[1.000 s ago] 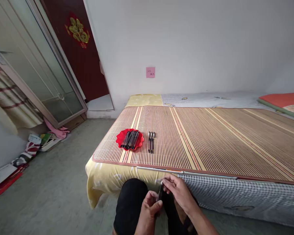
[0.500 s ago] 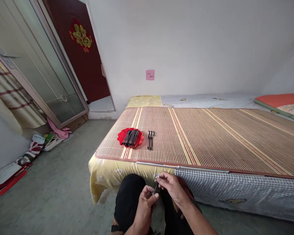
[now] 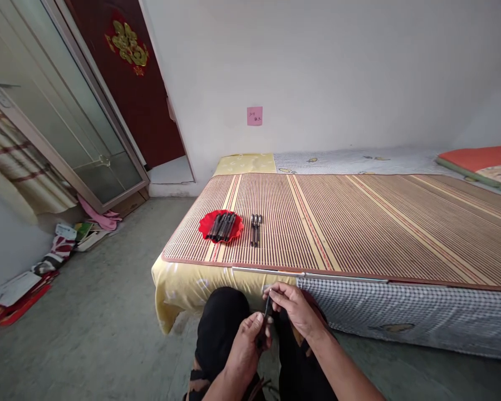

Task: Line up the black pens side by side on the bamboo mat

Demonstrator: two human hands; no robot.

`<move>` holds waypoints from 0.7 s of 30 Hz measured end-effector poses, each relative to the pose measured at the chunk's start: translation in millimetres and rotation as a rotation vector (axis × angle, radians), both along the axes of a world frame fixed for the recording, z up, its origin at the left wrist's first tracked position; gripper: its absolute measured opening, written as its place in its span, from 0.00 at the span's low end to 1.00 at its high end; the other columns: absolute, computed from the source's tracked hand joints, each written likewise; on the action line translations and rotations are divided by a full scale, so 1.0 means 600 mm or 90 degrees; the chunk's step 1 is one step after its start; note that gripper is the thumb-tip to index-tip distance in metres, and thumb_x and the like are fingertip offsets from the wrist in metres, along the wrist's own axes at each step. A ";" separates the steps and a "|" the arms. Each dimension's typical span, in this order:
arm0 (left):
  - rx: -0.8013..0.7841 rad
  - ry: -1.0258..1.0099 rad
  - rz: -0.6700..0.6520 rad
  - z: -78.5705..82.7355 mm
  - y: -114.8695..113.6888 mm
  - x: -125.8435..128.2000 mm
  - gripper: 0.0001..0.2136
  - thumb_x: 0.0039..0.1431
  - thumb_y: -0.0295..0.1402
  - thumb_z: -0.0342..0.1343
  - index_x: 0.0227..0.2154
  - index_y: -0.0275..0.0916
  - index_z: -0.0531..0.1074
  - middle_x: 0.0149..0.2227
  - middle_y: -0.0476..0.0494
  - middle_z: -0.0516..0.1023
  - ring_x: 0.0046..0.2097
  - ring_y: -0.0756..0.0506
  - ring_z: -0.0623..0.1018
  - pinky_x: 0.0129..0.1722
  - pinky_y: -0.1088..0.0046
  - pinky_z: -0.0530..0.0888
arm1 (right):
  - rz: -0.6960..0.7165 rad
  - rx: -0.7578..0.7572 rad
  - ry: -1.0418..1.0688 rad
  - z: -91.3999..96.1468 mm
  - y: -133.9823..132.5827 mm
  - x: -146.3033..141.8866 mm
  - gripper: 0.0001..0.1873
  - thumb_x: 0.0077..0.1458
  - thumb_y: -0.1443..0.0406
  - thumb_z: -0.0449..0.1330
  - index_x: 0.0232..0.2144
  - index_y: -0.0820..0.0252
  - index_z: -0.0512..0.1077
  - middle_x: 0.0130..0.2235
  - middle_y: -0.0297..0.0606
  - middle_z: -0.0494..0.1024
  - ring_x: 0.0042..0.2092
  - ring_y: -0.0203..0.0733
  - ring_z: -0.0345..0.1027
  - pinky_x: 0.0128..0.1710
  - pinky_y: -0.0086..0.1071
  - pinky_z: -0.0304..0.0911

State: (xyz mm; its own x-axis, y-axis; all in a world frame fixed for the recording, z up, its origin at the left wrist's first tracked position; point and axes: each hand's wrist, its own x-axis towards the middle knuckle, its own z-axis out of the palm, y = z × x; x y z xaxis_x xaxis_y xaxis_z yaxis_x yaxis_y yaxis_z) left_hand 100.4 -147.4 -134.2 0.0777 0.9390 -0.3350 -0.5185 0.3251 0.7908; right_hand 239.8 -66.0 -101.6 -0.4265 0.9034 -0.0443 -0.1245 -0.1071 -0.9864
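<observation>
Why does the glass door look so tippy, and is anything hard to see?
Head view: the glass door leans near the left edge, probably from lens stretch; head view: the held pen is dark, and writing on the pink note is too small to read.

pens [image 3: 222,225] in dish [image 3: 204,224] on mat [image 3: 359,223]; loose pens [image 3: 256,231] right of dish; wall [image 3: 338,72] behind.

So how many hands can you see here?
2. The left hand holds the lower part of a dark pen; the right hand holds its upper end. Both are beside the bed's near edge. Some fingers are partly hidden.
</observation>
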 end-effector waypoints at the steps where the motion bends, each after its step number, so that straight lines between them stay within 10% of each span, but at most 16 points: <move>1: 0.004 -0.001 -0.002 0.001 0.000 0.000 0.25 0.52 0.56 0.65 0.30 0.35 0.71 0.20 0.53 0.67 0.21 0.54 0.62 0.23 0.78 0.54 | 0.011 -0.001 -0.002 -0.001 -0.001 0.000 0.18 0.57 0.51 0.65 0.35 0.61 0.77 0.34 0.37 0.78 0.29 0.34 0.63 0.31 0.31 0.58; 21: 0.034 0.027 -0.015 0.000 -0.002 -0.003 0.24 0.55 0.56 0.63 0.29 0.38 0.67 0.18 0.57 0.63 0.17 0.57 0.53 0.15 0.78 0.49 | 0.140 0.005 -0.034 -0.007 0.001 0.008 0.19 0.58 0.50 0.64 0.38 0.60 0.79 0.31 0.34 0.74 0.31 0.35 0.63 0.34 0.30 0.58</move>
State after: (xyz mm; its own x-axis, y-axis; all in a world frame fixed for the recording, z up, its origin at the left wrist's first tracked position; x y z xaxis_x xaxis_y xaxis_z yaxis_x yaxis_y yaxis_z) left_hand 98.9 -148.6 -134.3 0.0868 0.9537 -0.2879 -0.4765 0.2935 0.8287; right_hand 244.7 -65.4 -105.9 -0.6102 0.7896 -0.0648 -0.0471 -0.1178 -0.9919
